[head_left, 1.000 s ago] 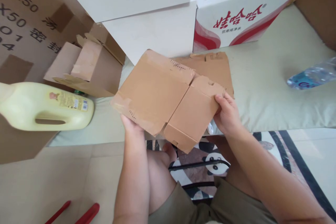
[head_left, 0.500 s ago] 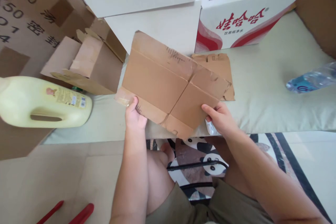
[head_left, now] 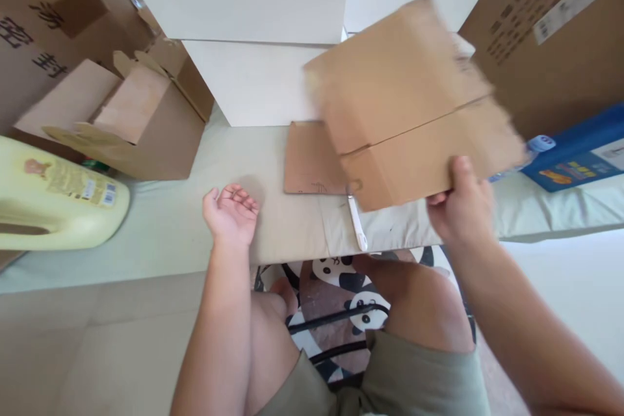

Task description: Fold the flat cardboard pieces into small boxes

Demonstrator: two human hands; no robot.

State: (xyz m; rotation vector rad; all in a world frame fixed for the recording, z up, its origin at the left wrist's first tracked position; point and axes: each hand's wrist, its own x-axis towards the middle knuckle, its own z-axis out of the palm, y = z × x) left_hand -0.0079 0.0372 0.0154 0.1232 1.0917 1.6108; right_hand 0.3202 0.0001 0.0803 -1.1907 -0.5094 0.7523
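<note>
While the flattened brown corrugated cardboard box (head_left: 409,104) hangs in the air over the right side of the pale green cloth-covered desk (head_left: 195,234), only one hand carries it. Right hand (head_left: 463,208): clenched on the panel's lower right edge, thumb on the near face, fingers hidden behind the board. Panel is tilted, blurred by motion, and clear of the desk surface.

Left hand (head_left: 231,211): released, palm up, fingers loosely curled, hovering just above the desk near its front edge, holding nothing. Whether it touches the cloth cannot be told.

Judgement on handling: a one-edge pinch on a wide, creased sheet lets it flop at the fold line, so a firm thumb press near the crease and a slow swing would keep it flat. The far corner passes close to the large brown carton (head_left: 560,32) at right and the stacked white boxes (head_left: 253,78) behind; keeping the panel low and clear of both seems wise.

Nearby: a smaller brown cardboard sheet (head_left: 309,159) lies flat on the desk, partly under the held panel; a thin white pen-like stick (head_left: 357,224) lies at the desk edge just beside it. An open small brown carton (head_left: 127,117) and a pale yellow plastic jug (head_left: 53,198) sit well apart at left.
</note>
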